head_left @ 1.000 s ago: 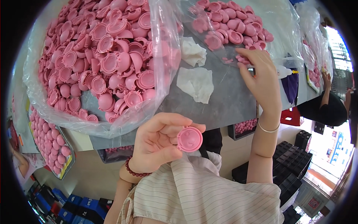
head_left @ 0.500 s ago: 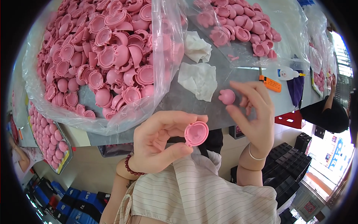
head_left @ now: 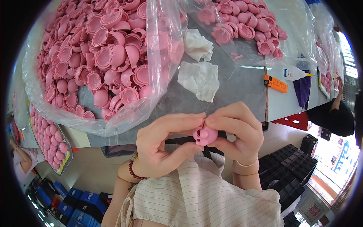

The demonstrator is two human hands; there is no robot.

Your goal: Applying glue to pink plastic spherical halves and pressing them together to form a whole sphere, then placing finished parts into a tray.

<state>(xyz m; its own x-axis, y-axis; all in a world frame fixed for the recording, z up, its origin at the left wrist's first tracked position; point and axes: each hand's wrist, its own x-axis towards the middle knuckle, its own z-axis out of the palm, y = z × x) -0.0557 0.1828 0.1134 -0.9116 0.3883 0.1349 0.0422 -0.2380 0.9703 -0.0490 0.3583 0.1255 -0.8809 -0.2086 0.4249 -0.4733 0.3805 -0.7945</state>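
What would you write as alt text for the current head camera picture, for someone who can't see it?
A person's left hand and right hand together pinch a small pink plastic piece in front of a grey table. Beyond, to the left, a clear plastic bag holds many pink shells.

On the table [head_left: 242, 89] I'm facing, shells [head_left: 113, 56] fill a bag [head_left: 155, 72] at the person's left; a smaller heap [head_left: 247, 28] lies to its right, toward the back. Before the heap, a bottle [head_left: 293, 73] lies right of a small tool [head_left: 275, 83]. Nearer the person than two tissues [head_left: 199, 80], one piece [head_left: 205, 135] sits between left grip [head_left: 166, 140] and right grip [head_left: 242, 132].
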